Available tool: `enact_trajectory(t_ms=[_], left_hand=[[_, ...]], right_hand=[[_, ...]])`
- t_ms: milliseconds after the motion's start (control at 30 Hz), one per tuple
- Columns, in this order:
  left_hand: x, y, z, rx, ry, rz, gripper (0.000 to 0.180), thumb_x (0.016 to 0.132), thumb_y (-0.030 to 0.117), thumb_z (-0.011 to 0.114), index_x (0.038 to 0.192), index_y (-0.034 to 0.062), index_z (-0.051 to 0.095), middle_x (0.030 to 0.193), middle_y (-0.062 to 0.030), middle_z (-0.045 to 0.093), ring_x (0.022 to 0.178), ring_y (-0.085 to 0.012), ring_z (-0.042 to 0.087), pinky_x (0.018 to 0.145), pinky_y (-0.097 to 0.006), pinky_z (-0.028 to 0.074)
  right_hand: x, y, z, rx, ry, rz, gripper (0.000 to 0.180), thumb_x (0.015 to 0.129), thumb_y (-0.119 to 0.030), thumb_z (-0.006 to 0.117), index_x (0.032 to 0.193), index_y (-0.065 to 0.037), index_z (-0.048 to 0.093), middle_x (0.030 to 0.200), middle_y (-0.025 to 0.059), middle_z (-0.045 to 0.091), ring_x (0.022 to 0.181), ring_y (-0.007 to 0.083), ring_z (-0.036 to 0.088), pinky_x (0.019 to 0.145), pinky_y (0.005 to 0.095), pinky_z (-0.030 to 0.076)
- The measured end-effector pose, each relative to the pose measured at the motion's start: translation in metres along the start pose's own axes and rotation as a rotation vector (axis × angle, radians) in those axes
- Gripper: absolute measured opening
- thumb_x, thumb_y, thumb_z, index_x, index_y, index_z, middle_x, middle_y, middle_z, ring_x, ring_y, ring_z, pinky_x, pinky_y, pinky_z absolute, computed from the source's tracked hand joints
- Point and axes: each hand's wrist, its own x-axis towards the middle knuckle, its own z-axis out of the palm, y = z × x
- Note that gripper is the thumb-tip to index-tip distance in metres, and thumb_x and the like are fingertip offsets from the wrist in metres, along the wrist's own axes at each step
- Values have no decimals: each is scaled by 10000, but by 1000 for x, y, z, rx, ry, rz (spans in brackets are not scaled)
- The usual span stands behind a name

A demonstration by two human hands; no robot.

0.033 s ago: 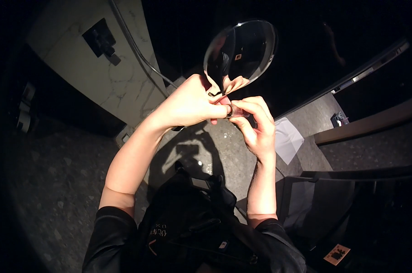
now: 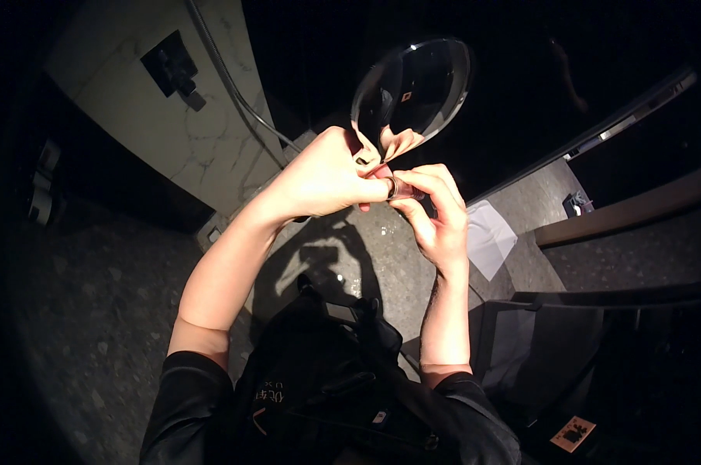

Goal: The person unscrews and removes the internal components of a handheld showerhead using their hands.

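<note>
both arms raised, left hand (image 2: 323, 180), right hand (image 2: 436, 213) fingertips pinched tog.

Below me I see a speckled stone floor (image 2: 72, 325) and a pale marbled wall panel (image 2: 172, 132) with a dark fitting (image 2: 174, 70) and hose (image 2: 234, 85). A white sheet (image 2: 490, 236) lies near a dark chair (image 2: 552, 349).

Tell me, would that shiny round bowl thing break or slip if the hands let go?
The shiny round bowl looks like thin, clear glass, so probably fragile. Its glossy surface suggests slipperiness. The left hand and right hand pinch it only at its narrow bottom, so it may tip easily.
</note>
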Motion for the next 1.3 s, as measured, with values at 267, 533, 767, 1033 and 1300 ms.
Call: enact_trajectory(t_ms=[267,533,767,1033,1300], left_hand=[[-4,8,5,288,108,-52,357,704,104,655,527,79,346,532,6,458,541,-55,527,494,-209,457],[-7,7,6,217,127,-107,181,709,102,655,642,-5,525,609,-12,525,548,-59,525,507,-211,469],[-12,-3,9,122,169,-78,167,730,114,655,717,-35,582,620,-28,565,552,-69,548,499,-220,462],[-24,-6,11,-18,195,34,91,770,71,635,790,-18,628,583,-5,567,493,-43,516,448,-196,413],[-30,-9,14,370,160,318,259,670,83,684,890,-30,606,780,-89,607,645,-121,581,566,-253,462]], right_hand=[[0,1,8,-33,-17,13,289,715,-22,700,989,-31,609,869,87,571,761,190,581,654,272,482],[-3,4,13,8,-9,54,284,722,-32,701,990,-30,610,879,92,579,776,190,585,663,275,486],[-13,16,22,249,60,140,290,717,0,698,992,-7,604,902,86,582,809,172,576,731,266,470],[-15,16,26,584,99,168,291,746,53,660,1025,27,583,978,94,553,868,168,543,800,271,443],[-20,9,25,470,162,240,145,753,108,551,879,38,563,971,116,620,913,184,588,808,288,453]])
